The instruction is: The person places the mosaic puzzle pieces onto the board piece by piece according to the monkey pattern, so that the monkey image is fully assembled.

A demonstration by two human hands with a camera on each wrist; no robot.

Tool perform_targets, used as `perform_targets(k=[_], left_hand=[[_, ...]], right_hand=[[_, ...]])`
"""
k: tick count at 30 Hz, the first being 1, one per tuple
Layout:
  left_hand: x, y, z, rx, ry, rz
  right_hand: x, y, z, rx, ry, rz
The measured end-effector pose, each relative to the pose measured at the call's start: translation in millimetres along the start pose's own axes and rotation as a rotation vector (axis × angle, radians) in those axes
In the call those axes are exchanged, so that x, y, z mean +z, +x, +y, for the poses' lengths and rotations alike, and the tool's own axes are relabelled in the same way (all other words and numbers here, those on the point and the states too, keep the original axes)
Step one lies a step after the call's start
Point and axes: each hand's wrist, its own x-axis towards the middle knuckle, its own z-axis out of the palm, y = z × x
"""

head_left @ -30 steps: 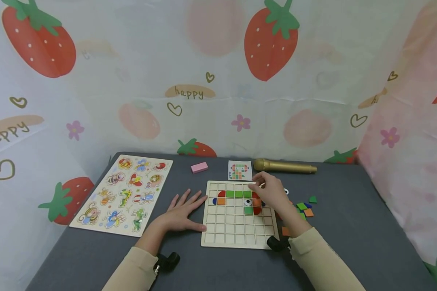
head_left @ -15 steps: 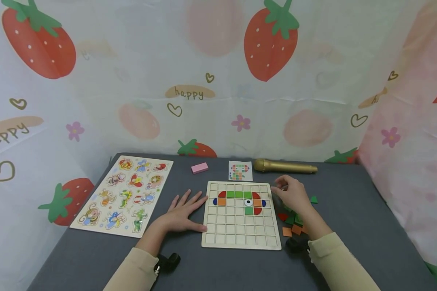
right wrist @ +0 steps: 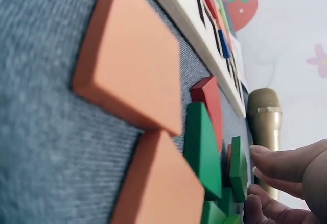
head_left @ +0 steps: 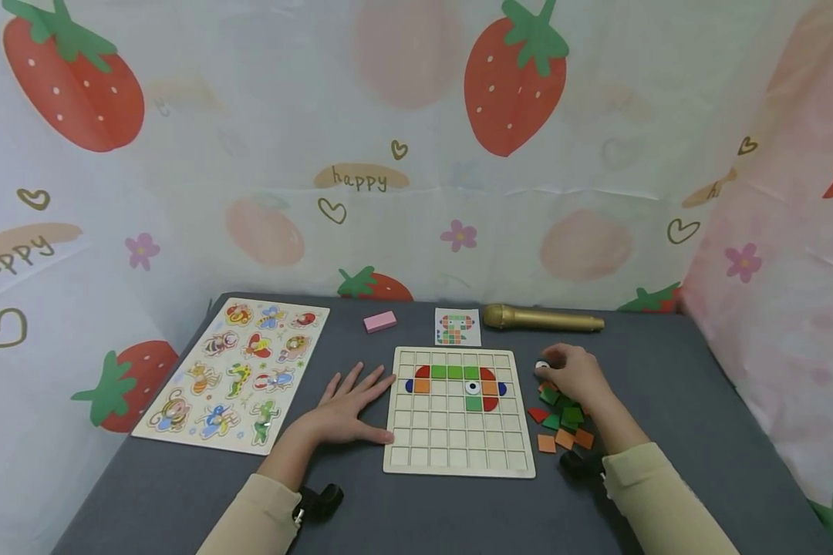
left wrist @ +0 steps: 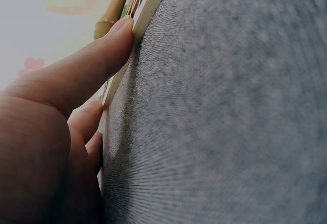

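Observation:
A pale wooden grid board (head_left: pixel 430 456) lies on the table, with coloured tiles and one eye tile (head_left: pixel 473 388) set in its upper rows. My left hand (head_left: pixel 343 412) is spread flat beside it, fingertips and thumb at its left edge; the left wrist view shows the thumb (left wrist: pixel 110 45) touching the edge. To the right of the board my right hand (head_left: pixel 576 374) reaches down over the loose pieces with bent fingers. A white eye tile (head_left: pixel 541 368) shows right at its fingertips. In the right wrist view the fingertips are close behind a green tile (right wrist: pixel 238 168).
Loose orange tiles (head_left: pixel 546 443), green tiles (head_left: pixel 571 416) and a red piece (head_left: pixel 537 415) lie right of the board. Behind it are a pattern card (head_left: pixel 458 327), a golden microphone (head_left: pixel 541 317) and a pink block (head_left: pixel 379 321). An insect picture board (head_left: pixel 232 370) lies on the left.
My right hand has moved from the top right of the board rightward to the loose pieces, uncovering the blue piece at the tile row's right end. The left hand stays in place.

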Motion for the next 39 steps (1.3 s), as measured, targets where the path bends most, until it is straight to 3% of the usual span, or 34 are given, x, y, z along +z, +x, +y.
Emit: perform_targets(k=[8, 20, 30, 39], left_hand=[[0.3, -1.7, 1.0, -0.001, -0.001, -0.004], [0.2, -2.3, 0.6, 0.002, -0.006, 0.0], [-2.3, -2.4, -0.9, -0.001, -0.006, 0.005], [-0.9, -0.7, -1.0, 0.005, -0.003, 0.001]], right_hand=[[3.3, 1.0, 3.1, -0.004, -0.059, -0.018], [1.6, 1.4, 6.0, 0.019, -0.036, -0.016], [-9.5, -0.9, 8.8, 0.122, 0.03, -0.067], [-17.9, -2.2, 14.7, 0.15, -0.005, -0.075]])
